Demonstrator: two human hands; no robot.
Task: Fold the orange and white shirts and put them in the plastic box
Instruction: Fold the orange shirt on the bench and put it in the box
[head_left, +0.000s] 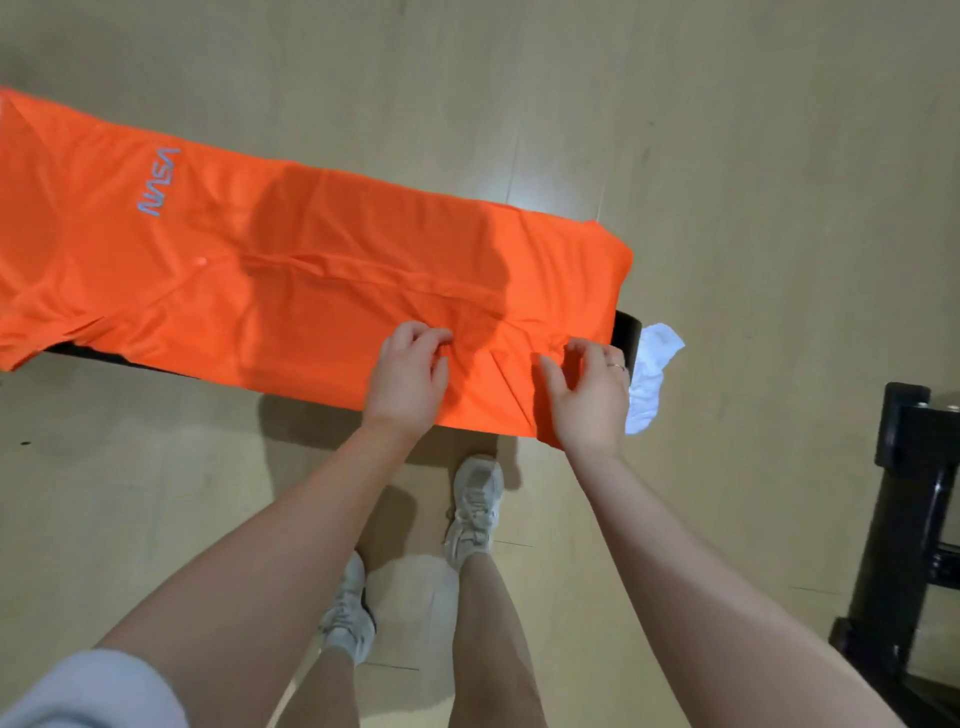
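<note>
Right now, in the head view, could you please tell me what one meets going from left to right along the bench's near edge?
Orange shirt → left hand → right hand → white shirt → black stand.

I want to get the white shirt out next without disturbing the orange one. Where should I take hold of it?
Grip the white shirt by its exposed bunch hanging past the right end of the black bench, coming from the right. The rest seems tucked under the orange shirt, which both hands are pinching.
</note>
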